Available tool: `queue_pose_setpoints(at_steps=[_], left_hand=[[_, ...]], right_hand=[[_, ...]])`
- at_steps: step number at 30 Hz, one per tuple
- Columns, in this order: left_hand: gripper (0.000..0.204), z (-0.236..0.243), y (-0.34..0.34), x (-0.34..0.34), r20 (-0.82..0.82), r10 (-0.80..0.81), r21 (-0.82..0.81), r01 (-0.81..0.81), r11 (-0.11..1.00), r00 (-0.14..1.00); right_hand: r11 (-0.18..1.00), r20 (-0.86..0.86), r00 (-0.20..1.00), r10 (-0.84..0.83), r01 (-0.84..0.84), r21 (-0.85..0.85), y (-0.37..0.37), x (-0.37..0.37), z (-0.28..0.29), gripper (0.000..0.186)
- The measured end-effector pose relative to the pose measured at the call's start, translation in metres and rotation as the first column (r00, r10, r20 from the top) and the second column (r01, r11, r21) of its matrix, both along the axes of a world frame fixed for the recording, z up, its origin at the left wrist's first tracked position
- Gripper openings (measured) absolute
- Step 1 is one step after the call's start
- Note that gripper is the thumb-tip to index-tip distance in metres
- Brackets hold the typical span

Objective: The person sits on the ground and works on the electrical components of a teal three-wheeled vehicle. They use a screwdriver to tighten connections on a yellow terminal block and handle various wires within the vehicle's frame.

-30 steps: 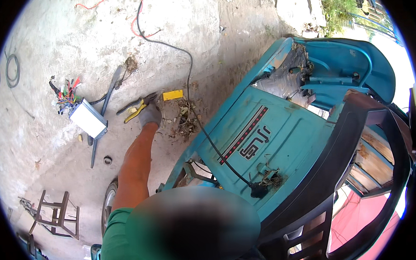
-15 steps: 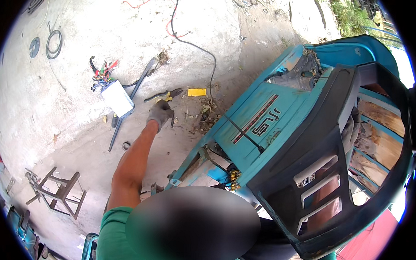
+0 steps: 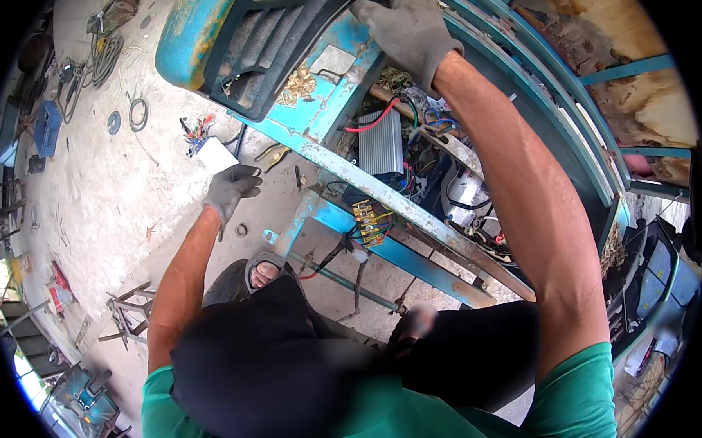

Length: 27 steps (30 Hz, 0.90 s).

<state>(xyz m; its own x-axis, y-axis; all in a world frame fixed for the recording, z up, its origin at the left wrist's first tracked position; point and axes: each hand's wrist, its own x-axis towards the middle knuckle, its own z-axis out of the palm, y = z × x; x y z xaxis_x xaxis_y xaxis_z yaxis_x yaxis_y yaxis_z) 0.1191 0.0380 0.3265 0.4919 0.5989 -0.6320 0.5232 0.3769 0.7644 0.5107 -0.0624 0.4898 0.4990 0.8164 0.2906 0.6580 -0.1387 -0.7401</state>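
Bodywork [image 3: 303,115] in worn teal spreads ahead of and between the hands, passing beneath the right hand [image 3: 407,32] and ending to the right of the left hand [image 3: 234,190]. The black slotted panel [image 3: 269,46] lies directly to the left of the right hand and farther out than the left; its long edge slants from the right fingertips back toward the left hand, so the right is the nearer one and touches it. That hand's gloved fingers bend over the panel's edge and seem clamped there, though the far fingertips are cut off by the view. The left hand, well apart from the right, hangs above the concrete floor, its fingers loosely spread and nothing visible in them. A finned silver box [image 3: 381,143] sits nearer the body than the right hand, its long axis pointing back toward the person. A white box [image 3: 216,154] lies just beyond the left hand; whether they touch cannot be told. Pliers [image 3: 275,160] with yellow handles rest just right of the left fingertips, and a small dark ring [image 3: 242,230] lies nearer the body.
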Motion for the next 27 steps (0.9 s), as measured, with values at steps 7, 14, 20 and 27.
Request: queue_pose_setpoints(at_steps=[7, 14, 20, 27], left_hand=[[0.018, 0.134, -0.035, -0.037, -0.252, -0.083, 0.089, 0.109, 0.99, 0.964], [0.019, 0.174, -0.091, -0.026, -0.173, -0.174, 0.114, 0.195, 0.974, 0.969], [0.017, 0.224, -0.113, -0.023, -0.231, -0.279, 0.175, 0.322, 0.93, 0.932], [0.024, 0.279, -0.138, -0.009, -0.435, -0.342, 0.56, 0.548, 0.622, 0.833]], right_hand=[[0.998, -0.041, 0.997, 0.063, -0.062, 0.032, -0.055, -0.03, 0.001, 0.041], [0.974, -0.202, 0.956, 0.213, -0.223, -0.028, -0.081, -0.069, 0.029, 0.035], [0.826, 0.04, 0.853, 0.521, -0.515, 0.229, -0.108, -0.111, 0.023, 0.01], [0.845, -0.169, 0.83, 0.532, -0.509, 0.164, -0.127, -0.117, 0.011, 0.025]])
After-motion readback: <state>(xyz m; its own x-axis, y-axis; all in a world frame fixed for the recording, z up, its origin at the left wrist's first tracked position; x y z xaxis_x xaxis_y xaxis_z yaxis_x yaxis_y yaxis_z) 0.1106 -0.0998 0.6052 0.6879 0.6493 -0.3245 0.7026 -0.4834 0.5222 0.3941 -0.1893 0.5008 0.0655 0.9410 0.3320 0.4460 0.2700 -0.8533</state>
